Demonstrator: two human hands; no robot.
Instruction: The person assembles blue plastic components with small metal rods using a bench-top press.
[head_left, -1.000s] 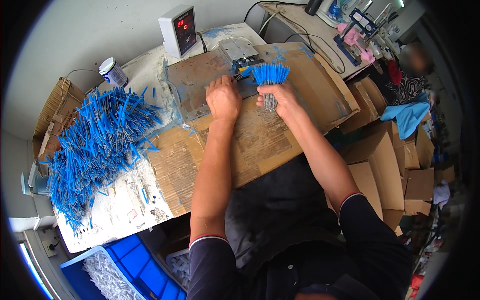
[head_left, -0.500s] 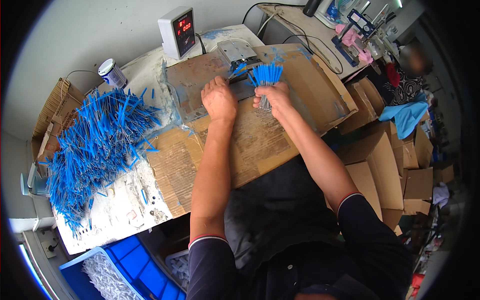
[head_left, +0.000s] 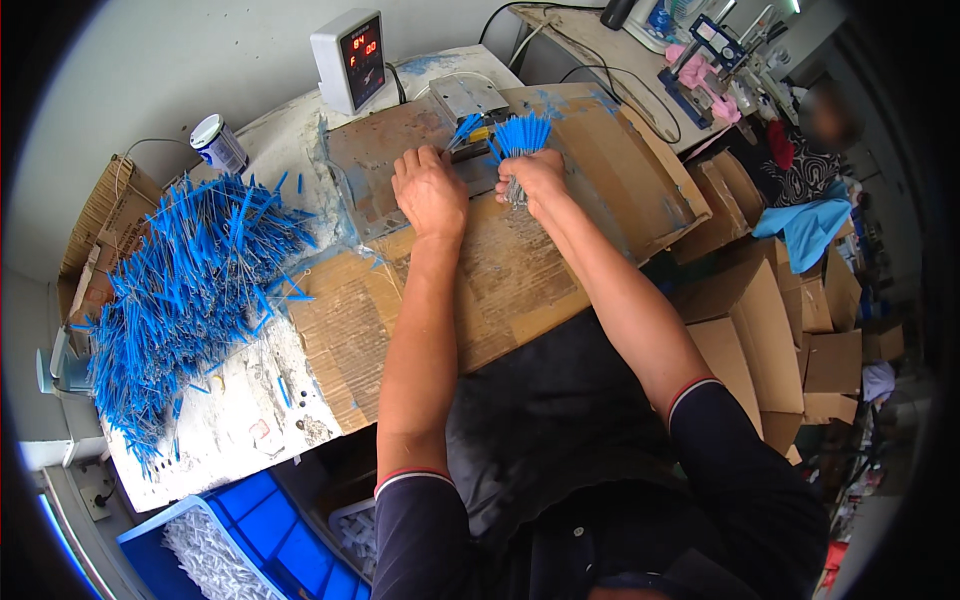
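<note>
My right hand (head_left: 535, 178) is closed around a thick bundle of blue-tipped wire sticks (head_left: 523, 135). Their blue ends fan out above the fist and the thin grey wires come out below it. Beside it, my left hand (head_left: 430, 192) pinches a few more blue-tipped wire sticks (head_left: 463, 130), its fingertips partly hidden behind the back of the hand. Both hands are over a metal plate (head_left: 375, 165) on the bench, just in front of a small metal device (head_left: 468, 97). A large heap of the same sticks (head_left: 195, 270) lies to the left.
Behind the plate stands a white box with a red lit display (head_left: 348, 62). A white and blue can (head_left: 218, 145) is at the back left. Flattened cardboard (head_left: 490, 285) covers the bench front. A blue bin (head_left: 255, 530) with white pieces sits below, open cartons (head_left: 750, 340) at right.
My right hand with its bundle has moved slightly left and away from me. The sticks in my left hand point more upward, and a yellow part now shows at the device. The view has shifted slightly.
</note>
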